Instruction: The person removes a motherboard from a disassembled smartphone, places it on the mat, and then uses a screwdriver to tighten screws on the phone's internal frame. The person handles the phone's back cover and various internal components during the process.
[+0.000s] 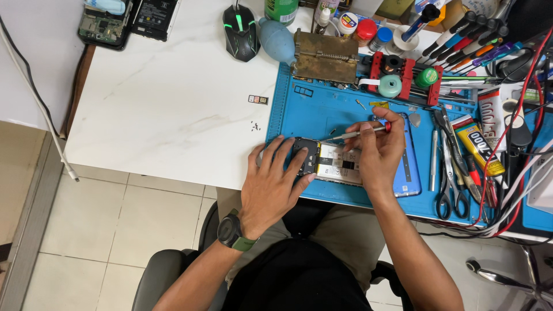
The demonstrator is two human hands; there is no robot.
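An opened phone [337, 164] with its back off lies on a blue work mat [311, 109], showing its battery and circuit board. My left hand [275, 181] rests flat on the phone's left end, fingers spread, pinning it down. My right hand [377, 151] grips a thin screwdriver [360, 133] with a red cap, its tip pointing left onto the phone's upper edge. A blue phone cover [410, 173] lies just right of my right hand.
Tweezers, scissors [452, 196] and glue tubes [481, 147] lie on the mat's right side among red and white cables. A brass holder [325, 57] and a computer mouse [241, 31] sit at the back. Tiny screws [254, 125] and a card tray [258, 99] lie on the white table.
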